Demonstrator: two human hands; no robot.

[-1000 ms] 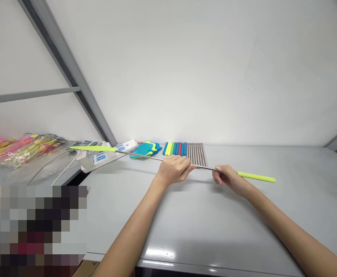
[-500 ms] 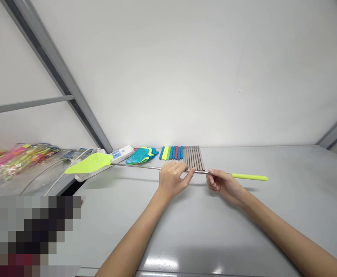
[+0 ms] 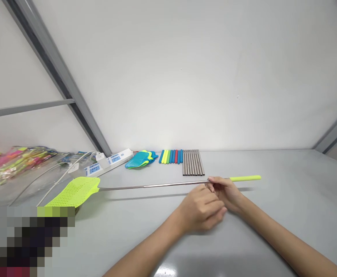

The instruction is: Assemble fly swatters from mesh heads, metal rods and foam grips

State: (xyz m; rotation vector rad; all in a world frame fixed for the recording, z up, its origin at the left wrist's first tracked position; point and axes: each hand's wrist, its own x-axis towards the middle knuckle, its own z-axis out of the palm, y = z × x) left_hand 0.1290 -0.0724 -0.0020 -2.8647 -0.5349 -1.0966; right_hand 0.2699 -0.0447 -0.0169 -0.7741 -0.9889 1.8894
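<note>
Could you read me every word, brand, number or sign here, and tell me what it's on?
No text is readable.
Power strip: any markings are too small to read.
Plastic-wrapped bundle: any print is too blurred to read.
Yellow-green swatter head: no writing shows.

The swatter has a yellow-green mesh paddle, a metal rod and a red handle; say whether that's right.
Wrong on the handle: it is yellow-green, not red, in the head view; the mesh paddle and metal rod stand as stated.
</note>
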